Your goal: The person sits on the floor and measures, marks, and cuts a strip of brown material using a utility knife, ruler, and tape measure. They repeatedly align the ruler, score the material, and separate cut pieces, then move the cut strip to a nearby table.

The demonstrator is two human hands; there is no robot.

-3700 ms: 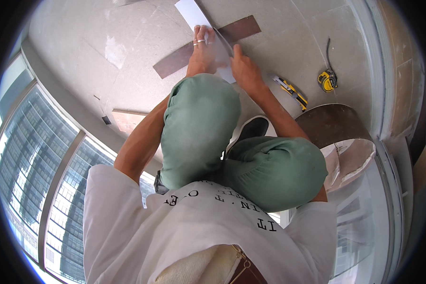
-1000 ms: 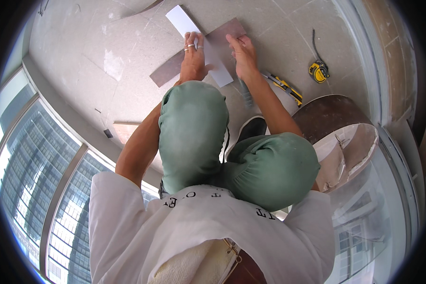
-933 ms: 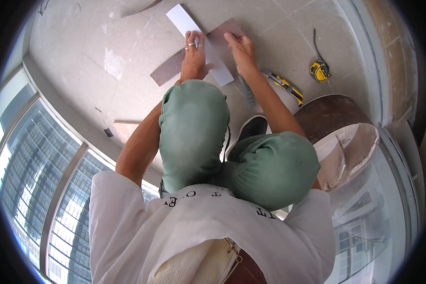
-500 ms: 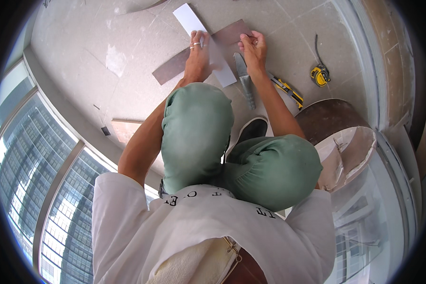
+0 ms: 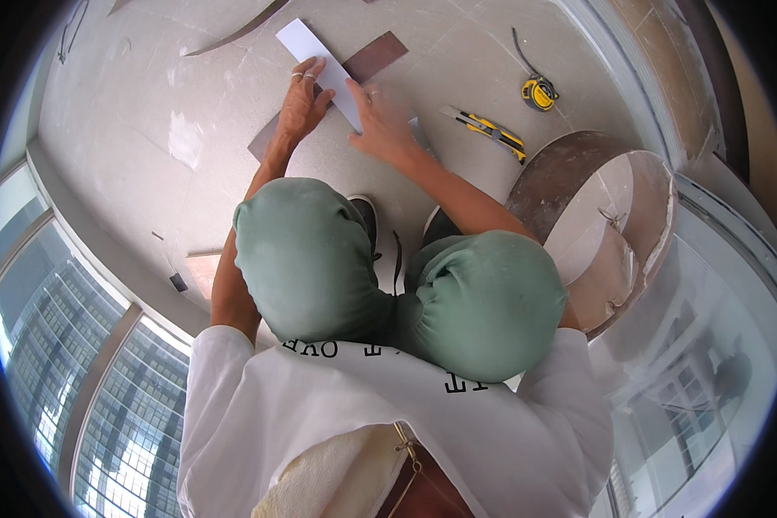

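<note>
A white flat strip (image 5: 306, 50) lies across a dark brown strip (image 5: 376, 57) on the floor, the two forming a cross. My left hand (image 5: 300, 105) rests its stretched fingers on the white strip's left edge, thumb apart, near the crossing. At the strip's right edge, the extended index finger of my right hand (image 5: 382, 125) touches it, with the thumb held away; its other fingers are blurred. A putty knife (image 5: 419, 132) lies mostly hidden behind that hand. To its right is a yellow and black utility knife (image 5: 490, 130) with the blade out.
A yellow tape measure (image 5: 539, 92) sits farther right with its tape partly out. Beside my right knee stands a curled brown sheet (image 5: 557, 164). A curved strip (image 5: 242, 33) lies at the far left. Windows (image 5: 52, 285) line the left side.
My right hand has left the brown strip's right end and come to the white strip's right edge. My left hand remains at the white strip. The whole view has shifted.
</note>
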